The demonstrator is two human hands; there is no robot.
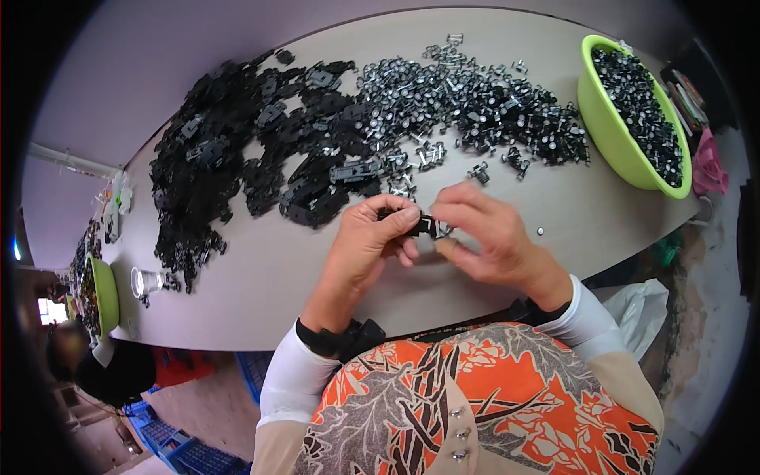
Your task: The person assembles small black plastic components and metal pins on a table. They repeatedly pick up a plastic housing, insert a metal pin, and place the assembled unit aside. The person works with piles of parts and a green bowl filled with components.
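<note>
Over the near middle of the table, my left hand [372, 233] pinches a black plastic part [419, 226], possibly a toy car chassis, between thumb and fingers. My right hand [487, 233] is close against its right end, thumb and fingers closed around a small silver piece [442, 229], which looks like a wheel axle; the fingertips are slightly blurred. Beyond my hands lies a heap of similar black plastic parts [317, 198]. To its right spreads a pile of small axles with silver and black wheels [419, 95].
A lime-green basin [594, 111] full of small wheeled axles stands at the table's right edge. A clear plastic cup [146, 281] sits at the left. Another person [119, 372] is at the far left by a second green basin [104, 297]. Blue crates [178, 447] are on the floor.
</note>
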